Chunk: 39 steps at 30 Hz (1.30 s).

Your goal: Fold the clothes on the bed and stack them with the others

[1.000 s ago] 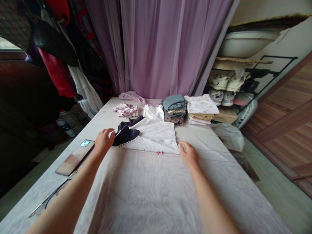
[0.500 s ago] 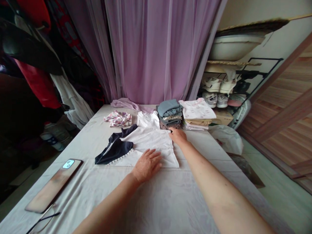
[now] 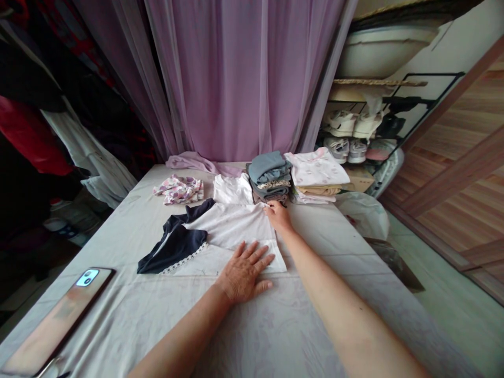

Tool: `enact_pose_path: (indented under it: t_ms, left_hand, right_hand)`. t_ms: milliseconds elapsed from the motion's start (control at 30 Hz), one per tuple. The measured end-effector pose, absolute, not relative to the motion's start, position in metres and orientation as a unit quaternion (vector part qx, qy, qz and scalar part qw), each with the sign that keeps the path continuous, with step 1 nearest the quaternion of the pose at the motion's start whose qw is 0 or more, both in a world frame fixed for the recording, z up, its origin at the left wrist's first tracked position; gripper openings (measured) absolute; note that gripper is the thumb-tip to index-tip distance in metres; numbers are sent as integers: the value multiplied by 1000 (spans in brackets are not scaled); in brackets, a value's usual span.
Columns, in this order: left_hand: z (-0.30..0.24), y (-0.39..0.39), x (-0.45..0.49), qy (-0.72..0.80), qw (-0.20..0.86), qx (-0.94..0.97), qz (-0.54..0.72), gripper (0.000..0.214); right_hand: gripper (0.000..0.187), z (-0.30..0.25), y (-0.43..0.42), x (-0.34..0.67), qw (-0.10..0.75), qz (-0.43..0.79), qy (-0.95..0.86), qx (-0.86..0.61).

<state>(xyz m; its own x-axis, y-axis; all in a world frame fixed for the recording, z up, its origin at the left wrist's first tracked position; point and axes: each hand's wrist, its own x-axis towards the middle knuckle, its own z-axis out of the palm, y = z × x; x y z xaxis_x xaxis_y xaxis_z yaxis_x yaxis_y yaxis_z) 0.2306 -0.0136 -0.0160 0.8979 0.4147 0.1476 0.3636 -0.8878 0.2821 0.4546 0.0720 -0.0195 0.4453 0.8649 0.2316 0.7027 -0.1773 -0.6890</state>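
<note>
A white shirt (image 3: 240, 224) with navy sleeves and a scalloped lace trim lies partly folded on the cloth-covered table (image 3: 165, 325). My left hand (image 3: 244, 270) rests palm down on its near edge, fingers spread. At the shirt's far right corner, my right hand (image 3: 277, 215) pinches the fabric between thumb and fingers. Right behind that hand stands a stack of folded grey-blue clothes (image 3: 270, 176). A white folded garment (image 3: 233, 189) lies just beyond the shirt, left of the stack.
Folded pale clothes (image 3: 317, 170) sit at the back right, a floral cloth (image 3: 179, 189) at the back left. A phone (image 3: 59, 320) lies near the left edge, partly over glasses. Purple curtains (image 3: 236, 79) hang behind; a shoe rack (image 3: 429, 107) stands right.
My right hand has drawn the shirt's far right corner slightly inward, creasing the fabric. My left hand's fingers and thumb have spread wider. The camera view has shifted slightly.
</note>
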Motion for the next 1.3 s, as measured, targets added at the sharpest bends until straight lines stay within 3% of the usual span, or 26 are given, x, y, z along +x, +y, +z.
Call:
enact_pose_path:
  t_ms: [133,333,500,900,1300]
  left_hand:
    - [-14,-14,230,202,134,965,95,70]
    - [-11,-19,231,237,126,955,124,63]
    - [-8,-18,216,301,99,935,158,42]
    - [5,15,133,394,36,903,169,38]
    - [28,55,123,393,-1,916,75,25]
  right_hand:
    - [41,-10,50,450,395,154,-524,-739]
    - [29,-5,-9,425,494,209,-498,-681]
    - [29,-18,-56,417,406,134,-491,-759]
    - [36,-14,-58,413,288,39,-576,-764]
    - [34,-28,-58,421,392,42,-502,-770]
